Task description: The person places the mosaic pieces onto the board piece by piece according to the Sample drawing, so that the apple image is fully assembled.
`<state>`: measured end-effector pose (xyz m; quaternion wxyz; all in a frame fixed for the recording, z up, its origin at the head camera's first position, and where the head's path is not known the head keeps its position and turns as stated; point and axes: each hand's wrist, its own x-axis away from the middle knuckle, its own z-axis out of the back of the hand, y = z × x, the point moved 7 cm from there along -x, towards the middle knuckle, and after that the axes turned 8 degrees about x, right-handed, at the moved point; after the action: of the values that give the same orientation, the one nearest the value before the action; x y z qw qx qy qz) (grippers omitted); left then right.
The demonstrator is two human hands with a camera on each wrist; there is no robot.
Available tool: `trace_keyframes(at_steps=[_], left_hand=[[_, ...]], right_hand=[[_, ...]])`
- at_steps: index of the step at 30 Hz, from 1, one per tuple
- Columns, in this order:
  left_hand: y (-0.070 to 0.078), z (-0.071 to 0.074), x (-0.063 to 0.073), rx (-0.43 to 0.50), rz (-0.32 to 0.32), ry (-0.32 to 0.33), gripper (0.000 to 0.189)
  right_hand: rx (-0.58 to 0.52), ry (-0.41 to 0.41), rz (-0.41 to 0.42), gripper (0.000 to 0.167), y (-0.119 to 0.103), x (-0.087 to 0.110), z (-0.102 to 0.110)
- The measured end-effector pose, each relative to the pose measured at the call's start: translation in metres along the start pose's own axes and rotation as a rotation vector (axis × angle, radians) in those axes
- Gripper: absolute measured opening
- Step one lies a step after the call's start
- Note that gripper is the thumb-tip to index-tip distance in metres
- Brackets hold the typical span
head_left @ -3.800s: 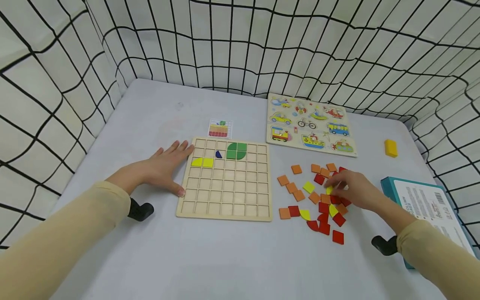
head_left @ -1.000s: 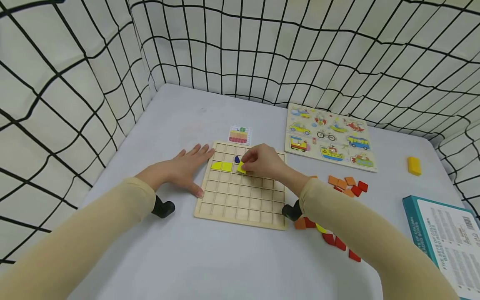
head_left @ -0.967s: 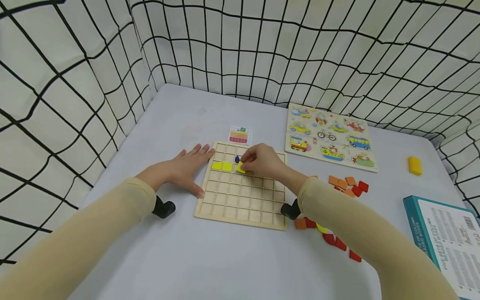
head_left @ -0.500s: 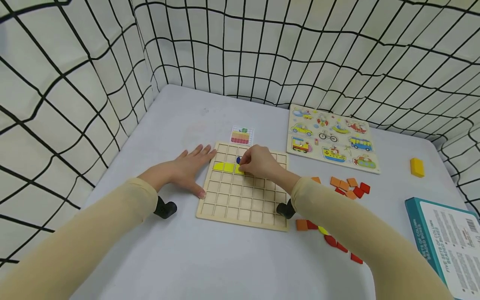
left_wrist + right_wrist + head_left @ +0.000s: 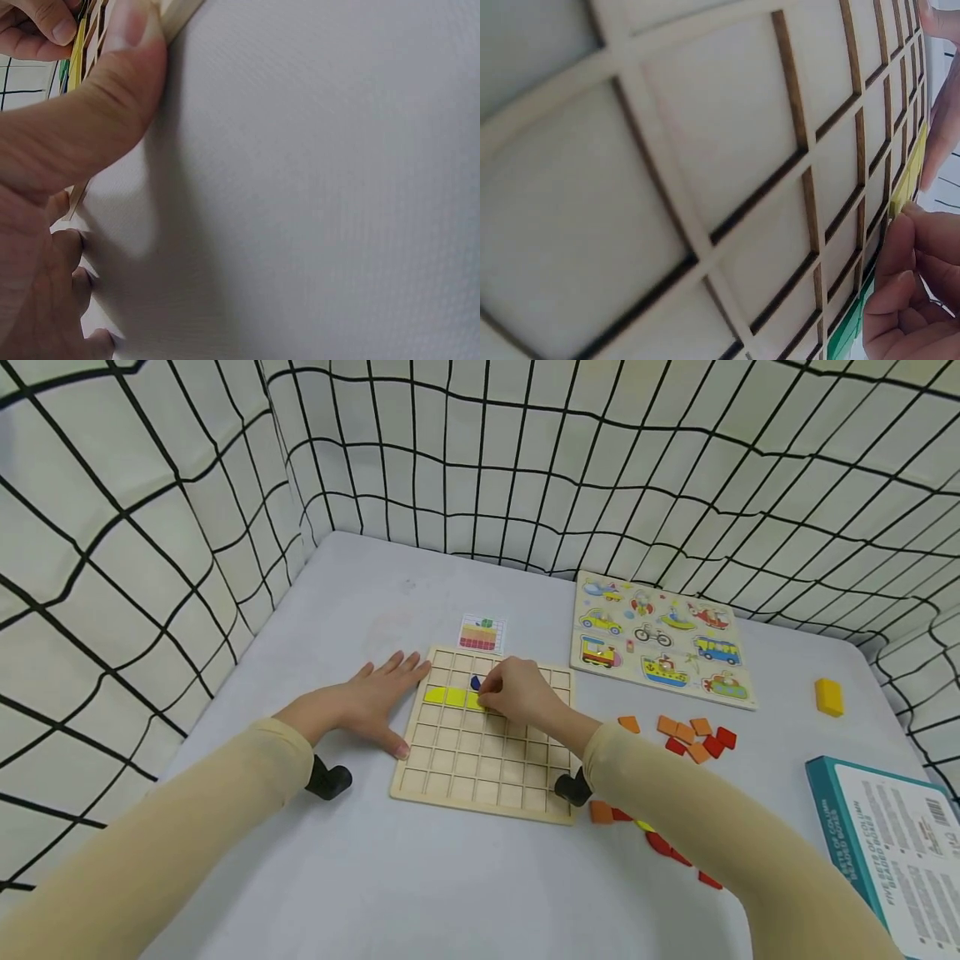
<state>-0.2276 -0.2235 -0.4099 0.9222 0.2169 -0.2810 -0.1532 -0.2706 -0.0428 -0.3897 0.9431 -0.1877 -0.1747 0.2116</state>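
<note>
In the head view my left hand (image 5: 371, 703) lies spread at the left edge of a wooden grid board (image 5: 480, 814), its thumb on the rim. My right hand (image 5: 522, 695) is over the board's upper middle, thumb and fingertips together on a yellow tile (image 5: 472, 702) that sits in the grid. Two more yellow tiles (image 5: 454, 697) lie in line to its left. Just above is a small dark blue piece (image 5: 476, 682), partly covered by the fingers. Green pieces (image 5: 846, 324) show in the right wrist view; in the head view my right hand hides them.
Behind the board lies a small pattern card (image 5: 482, 634). To the right are loose orange tiles (image 5: 667, 725) and red tiles (image 5: 725, 737), partly under my right forearm. Farther out are a picture puzzle (image 5: 663, 639), a yellow block (image 5: 829, 697) and a teal box (image 5: 885, 852). Black netting surrounds the table.
My right hand has gone from the loose tiles to the board, bringing a yellow tile. Tilted a second ago, that tile now lies flat in line with the others. My left hand stays at the rim.
</note>
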Motion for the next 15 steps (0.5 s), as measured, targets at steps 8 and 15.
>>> trace_keyframes(at_steps=[8, 15], left_hand=[[0.003, -0.004, -0.004, 0.006, -0.013, 0.01, 0.133], [0.002, 0.0, -0.002, -0.008, -0.017, 0.013, 0.133]], right_hand=[[-0.081, 0.0, -0.001, 0.012, 0.032, 0.029, 0.026], [-0.034, -0.011, -0.046, 0.019, 0.108, 0.085, 0.059]])
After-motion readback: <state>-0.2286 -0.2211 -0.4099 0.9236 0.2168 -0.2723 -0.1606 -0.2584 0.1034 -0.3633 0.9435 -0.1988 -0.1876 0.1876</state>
